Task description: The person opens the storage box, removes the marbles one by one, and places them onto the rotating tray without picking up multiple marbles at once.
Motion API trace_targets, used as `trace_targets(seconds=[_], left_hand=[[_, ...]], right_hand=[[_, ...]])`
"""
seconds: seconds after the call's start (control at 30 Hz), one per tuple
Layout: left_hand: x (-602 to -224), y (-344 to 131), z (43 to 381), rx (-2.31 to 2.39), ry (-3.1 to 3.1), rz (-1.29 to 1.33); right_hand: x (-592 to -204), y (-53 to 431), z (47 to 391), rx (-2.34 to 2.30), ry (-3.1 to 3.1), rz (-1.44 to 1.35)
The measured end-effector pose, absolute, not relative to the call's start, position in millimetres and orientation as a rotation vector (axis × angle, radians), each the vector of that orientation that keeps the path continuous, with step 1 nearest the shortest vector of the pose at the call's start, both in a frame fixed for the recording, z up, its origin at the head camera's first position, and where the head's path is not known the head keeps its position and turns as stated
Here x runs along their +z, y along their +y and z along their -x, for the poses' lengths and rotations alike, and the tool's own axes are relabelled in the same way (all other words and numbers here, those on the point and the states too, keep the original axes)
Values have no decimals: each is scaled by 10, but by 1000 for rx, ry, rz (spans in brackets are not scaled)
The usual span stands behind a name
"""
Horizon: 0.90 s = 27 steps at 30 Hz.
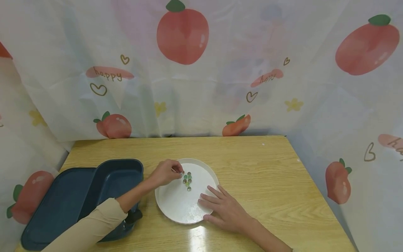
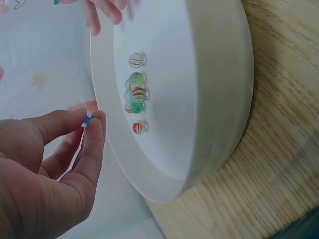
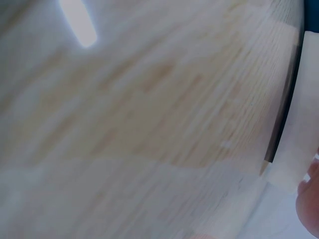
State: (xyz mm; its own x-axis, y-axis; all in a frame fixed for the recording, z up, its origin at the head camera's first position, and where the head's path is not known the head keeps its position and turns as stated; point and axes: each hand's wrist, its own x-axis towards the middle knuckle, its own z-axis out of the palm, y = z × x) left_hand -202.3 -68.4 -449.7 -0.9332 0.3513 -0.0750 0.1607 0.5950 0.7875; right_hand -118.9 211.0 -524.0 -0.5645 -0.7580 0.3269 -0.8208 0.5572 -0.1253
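Note:
Thumb and fingertips of my left hand (image 1: 166, 173) pinch a small clear marble with blue and white inside (image 2: 86, 119), held at the far left rim of a round white plate (image 1: 174, 206). On the plate, several glass marbles (image 2: 138, 94) lie in a loose cluster, some green, others with red-brown or white swirls. My right hand (image 1: 227, 211) is spread over the plate's right rim, its fingers straight and reaching a little over the inside. In the right wrist view only a bit of that hand (image 3: 309, 204) shows, beside the plate's outer wall (image 3: 299, 109).
A dark blue tray (image 1: 59, 196) lies at the left of the wooden table (image 1: 258, 175), with a deeper dark blue tray (image 1: 118, 175) overlapping it. Near the left forearm is a small black object (image 1: 133, 216). A fruit-printed curtain (image 1: 201, 91) hangs behind and at both sides.

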Motion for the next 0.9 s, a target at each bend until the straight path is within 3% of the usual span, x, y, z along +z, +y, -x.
trace_targets(seconds=[0.9], left_hand=[[-4784, -592, 2088, 1159, 2655, -307]], right_hand=[[-5239, 2107, 1195, 384, -2566, -1319]])
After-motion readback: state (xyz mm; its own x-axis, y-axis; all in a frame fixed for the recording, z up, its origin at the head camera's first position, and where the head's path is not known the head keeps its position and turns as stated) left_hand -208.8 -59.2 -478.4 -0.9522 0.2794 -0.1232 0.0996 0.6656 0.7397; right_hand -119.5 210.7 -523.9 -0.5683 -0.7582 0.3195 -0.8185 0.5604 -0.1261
